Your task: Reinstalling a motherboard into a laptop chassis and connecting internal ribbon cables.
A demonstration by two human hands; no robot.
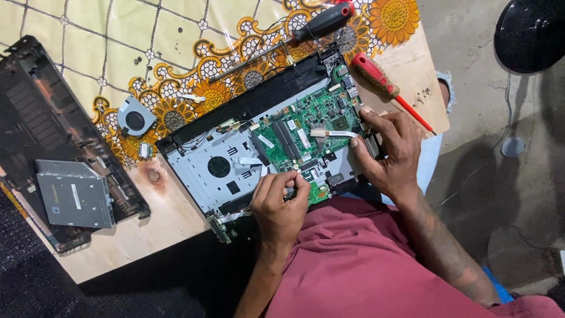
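Observation:
An opened laptop chassis (206,171) lies on the table with its green motherboard (312,121) exposed. My left hand (281,203) pinches something small at the board's near edge; what it grips is hidden by the fingers. On the board's right side rests my right hand (388,153), its thumb and fingers pressing the edge near a white ribbon cable (338,133).
A red-handled screwdriver (382,82) lies right of the laptop and a black-handled one (300,35) behind it. A loose fan (135,118), a silver optical drive (73,194) on a black bottom cover (29,112), and small screws (137,59) sit left.

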